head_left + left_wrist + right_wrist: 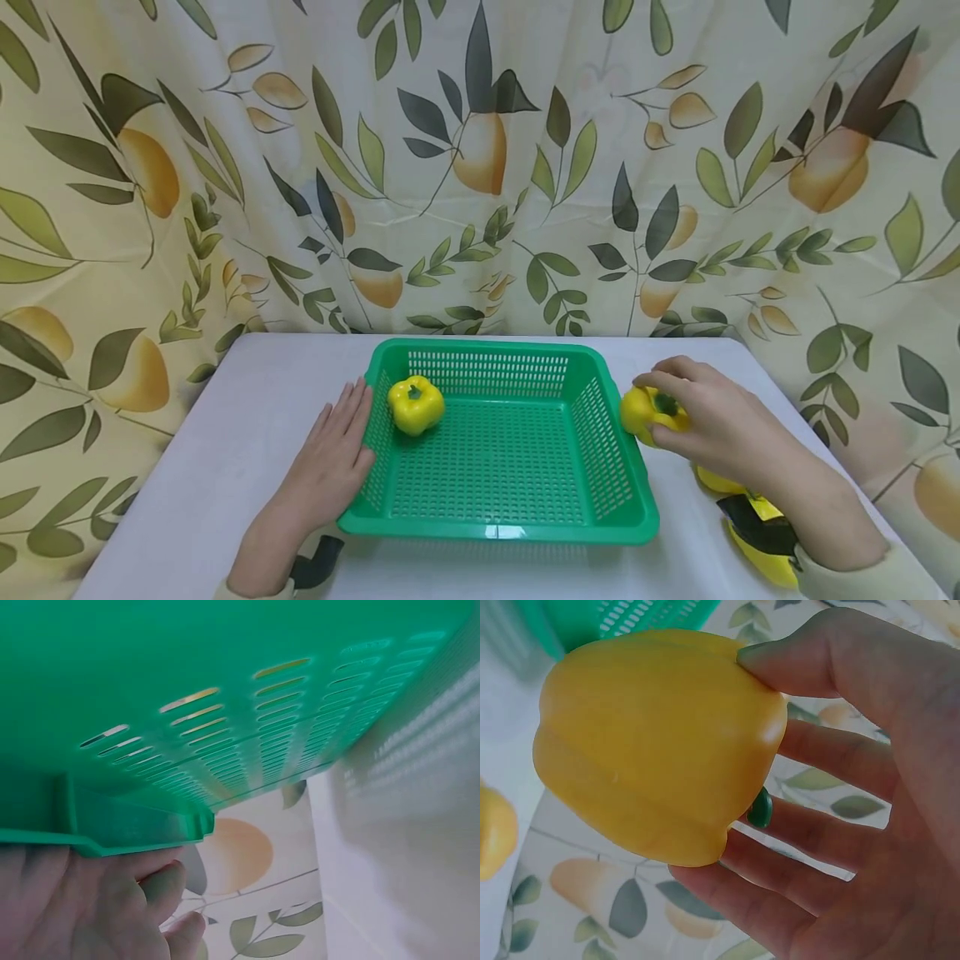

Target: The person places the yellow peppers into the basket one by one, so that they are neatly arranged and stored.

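A green plastic basket (487, 530) with slotted walls stands on the table. Inside it, by the left wall, sits a yellow bell pepper (416, 406) with its stem up. My left hand (330, 454) lies with straight fingers along the basket's left rim; the left wrist view shows its fingers just under that rim. Beside the right rim, my right hand (697, 408) grips a second yellow bell pepper (660, 742) between thumb and fingers. The green stem (760, 808) of this pepper points toward my palm.
More yellow produce (761, 542) lies on the table at the right, partly hidden under my right forearm. The white tabletop (247, 417) ends at a curtain (480, 233) printed with fruit and leaves, which hangs behind and along both sides.
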Motion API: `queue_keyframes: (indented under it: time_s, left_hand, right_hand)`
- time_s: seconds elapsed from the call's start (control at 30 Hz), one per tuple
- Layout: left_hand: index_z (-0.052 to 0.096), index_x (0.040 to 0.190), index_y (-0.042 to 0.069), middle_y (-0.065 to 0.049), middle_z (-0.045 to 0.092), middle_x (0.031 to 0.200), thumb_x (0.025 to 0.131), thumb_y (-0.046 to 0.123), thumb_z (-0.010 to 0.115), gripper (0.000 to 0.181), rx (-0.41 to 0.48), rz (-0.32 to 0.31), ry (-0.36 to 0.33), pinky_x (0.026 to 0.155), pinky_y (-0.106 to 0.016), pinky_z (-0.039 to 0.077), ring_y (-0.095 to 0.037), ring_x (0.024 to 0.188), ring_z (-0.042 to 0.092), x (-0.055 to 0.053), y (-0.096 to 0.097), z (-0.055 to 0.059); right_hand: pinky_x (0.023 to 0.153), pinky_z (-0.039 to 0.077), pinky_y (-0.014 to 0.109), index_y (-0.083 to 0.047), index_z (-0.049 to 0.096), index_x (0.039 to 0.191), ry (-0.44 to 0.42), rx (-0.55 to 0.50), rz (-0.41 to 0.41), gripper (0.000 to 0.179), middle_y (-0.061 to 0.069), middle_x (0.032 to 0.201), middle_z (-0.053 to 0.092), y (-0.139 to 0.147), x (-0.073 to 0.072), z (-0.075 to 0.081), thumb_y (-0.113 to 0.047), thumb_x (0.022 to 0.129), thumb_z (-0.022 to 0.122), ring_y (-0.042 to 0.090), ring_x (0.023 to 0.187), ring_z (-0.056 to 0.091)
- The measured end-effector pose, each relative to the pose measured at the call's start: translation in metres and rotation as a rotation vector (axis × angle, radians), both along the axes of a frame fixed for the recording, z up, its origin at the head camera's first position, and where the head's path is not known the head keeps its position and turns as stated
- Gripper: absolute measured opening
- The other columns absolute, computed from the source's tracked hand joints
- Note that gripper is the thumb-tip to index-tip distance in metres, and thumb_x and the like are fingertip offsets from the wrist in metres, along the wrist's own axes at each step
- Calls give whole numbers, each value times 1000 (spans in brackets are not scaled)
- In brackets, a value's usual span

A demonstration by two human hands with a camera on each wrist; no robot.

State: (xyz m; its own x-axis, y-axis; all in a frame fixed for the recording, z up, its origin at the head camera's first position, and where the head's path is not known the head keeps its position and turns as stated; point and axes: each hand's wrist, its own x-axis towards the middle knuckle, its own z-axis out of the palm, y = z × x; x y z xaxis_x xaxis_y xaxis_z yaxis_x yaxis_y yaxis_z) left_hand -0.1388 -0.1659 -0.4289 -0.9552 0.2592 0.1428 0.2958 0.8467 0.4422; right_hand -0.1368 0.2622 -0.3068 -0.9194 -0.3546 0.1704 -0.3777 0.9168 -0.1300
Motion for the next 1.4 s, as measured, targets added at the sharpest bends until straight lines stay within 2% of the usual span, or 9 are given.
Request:
queue_keyframes:
  time_s: [0.27,0.47,0.87,1.03,1.1,1.4]
  left_hand:
    - [16,157,0,-14,10,167,96,13,43,69,-5,-4,11,123,-59,12,-34,155,8,2,0,1]
    - [17,157,-1,-15,11,167,96,12,44,68,4,-12,21,123,-60,13,-35,155,9,3,0,2]
    - [16,158,0,-14,10,167,95,12,45,70,-4,1,6,123,-59,11,-34,155,8,3,-4,-2]
    - [16,158,1,-13,10,168,95,13,45,69,-3,4,4,123,-59,11,-33,155,7,3,-3,-3]
    - [16,158,1,-13,9,168,96,13,44,69,-5,3,8,124,-59,11,-33,155,8,2,-3,-3]
    - [17,157,0,-13,10,168,95,13,45,70,-1,-2,18,124,-59,11,-33,155,8,1,-1,-2]
  right_hand:
    - [80,59,49,-12,70,118,12,-33,69,41,15,120,64,-21,-6,3,-17,78,78,29,100,61]
    - [81,59,47,-12,71,118,1,-47,88,40,12,121,64,-38,-9,2,-15,78,77,27,101,61]
    - [79,60,35,-13,72,116,20,-49,189,41,7,118,64,-71,-20,-18,-15,76,77,20,99,61]
    - [74,57,29,-14,72,116,27,-49,242,41,6,118,63,-83,-22,-24,-14,76,76,19,97,61]
    - [73,56,29,-15,71,116,35,-47,262,41,6,117,63,-86,-22,-25,-14,75,75,19,98,60]
    - [83,58,33,-16,71,114,43,-42,336,39,6,119,64,-105,-25,-35,-15,75,77,20,104,61]
